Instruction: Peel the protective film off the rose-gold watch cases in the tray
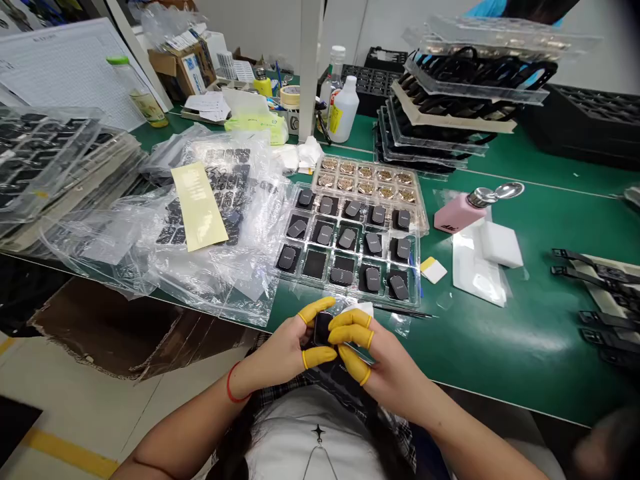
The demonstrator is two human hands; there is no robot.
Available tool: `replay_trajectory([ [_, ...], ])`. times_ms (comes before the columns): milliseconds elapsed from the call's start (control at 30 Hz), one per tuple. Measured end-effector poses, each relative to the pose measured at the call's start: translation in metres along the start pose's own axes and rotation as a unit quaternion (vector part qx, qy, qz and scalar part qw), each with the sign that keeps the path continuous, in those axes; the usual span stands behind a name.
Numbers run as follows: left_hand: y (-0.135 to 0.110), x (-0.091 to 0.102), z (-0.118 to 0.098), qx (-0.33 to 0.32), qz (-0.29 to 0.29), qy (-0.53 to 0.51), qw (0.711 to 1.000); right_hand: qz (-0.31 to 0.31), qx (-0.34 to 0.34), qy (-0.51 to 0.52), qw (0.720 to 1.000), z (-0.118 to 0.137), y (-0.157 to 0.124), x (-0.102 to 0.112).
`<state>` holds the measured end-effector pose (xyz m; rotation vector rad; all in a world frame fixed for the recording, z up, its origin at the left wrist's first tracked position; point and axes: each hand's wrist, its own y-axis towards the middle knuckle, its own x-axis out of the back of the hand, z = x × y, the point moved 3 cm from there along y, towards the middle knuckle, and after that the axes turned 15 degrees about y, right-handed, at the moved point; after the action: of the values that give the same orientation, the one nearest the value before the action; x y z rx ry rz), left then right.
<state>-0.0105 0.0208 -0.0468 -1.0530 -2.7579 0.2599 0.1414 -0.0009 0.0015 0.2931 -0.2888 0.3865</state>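
Piece, dark, sits gripped in the left hand; the right hand pinches narrowly at its edge.

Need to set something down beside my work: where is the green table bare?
The widest bare patch of the green table lies at front right, between the white foam block and the black straps. Another lies right of the pink bottle, beyond those straps. Plastic bags crowd the left, the clear tray the middle.

Bright, with glare on plastic wrap
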Motion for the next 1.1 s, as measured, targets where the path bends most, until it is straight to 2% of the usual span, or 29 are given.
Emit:
replay_trajectory([
  [100,0.002,-0.007,-0.004,-0.022,0.022,0.083,0.996,-0.064,-0.057,0.029,0.996,-0.011,-0.004,0.013],
  [167,0.004,-0.012,-0.007,-0.029,0.021,0.126,0.991,-0.076,-0.070,0.005,0.995,-0.016,-0.005,0.014],
  [267,0.009,-0.019,-0.008,-0.019,0.017,0.125,0.992,-0.097,0.003,-0.065,0.993,-0.013,-0.010,0.010],
  [367,0.014,-0.023,-0.005,-0.005,0.021,0.042,0.999,-0.097,0.079,-0.095,0.988,-0.007,-0.022,0.012],
  [433,0.016,-0.023,-0.002,0.001,0.029,-0.036,0.999,-0.131,0.039,-0.087,0.987,-0.013,-0.032,0.025],
  [533,0.017,-0.020,0.004,-0.002,0.054,-0.150,0.987,-0.197,-0.110,-0.166,0.960,-0.036,-0.048,0.050],
  [600,0.016,-0.017,0.006,-0.017,0.073,-0.197,0.978,-0.183,-0.162,-0.269,0.932,-0.049,-0.053,0.060],
  [667,0.014,-0.013,0.007,-0.029,0.081,-0.208,0.974,-0.175,-0.141,-0.332,0.916,-0.054,-0.053,0.060],
  [767,0.011,-0.008,0.009,-0.032,0.060,-0.199,0.978,-0.169,-0.060,-0.299,0.937,-0.049,-0.042,0.049],
  [833,0.008,-0.004,0.008,-0.028,0.024,-0.187,0.982,-0.132,-0.035,-0.260,0.956,-0.046,-0.032,0.037],
  [933,0.004,0.001,0.006,-0.020,-0.023,-0.171,0.985,-0.071,-0.062,-0.272,0.958,-0.051,-0.019,0.024],
  [1000,0.002,0.004,0.006,-0.030,-0.019,-0.180,0.983,-0.050,-0.083,-0.297,0.950,-0.056,-0.015,0.020],
  [1100,0.000,0.004,0.010,-0.059,0.008,-0.245,0.968,-0.039,-0.088,-0.311,0.946,-0.060,-0.014,0.020],
])
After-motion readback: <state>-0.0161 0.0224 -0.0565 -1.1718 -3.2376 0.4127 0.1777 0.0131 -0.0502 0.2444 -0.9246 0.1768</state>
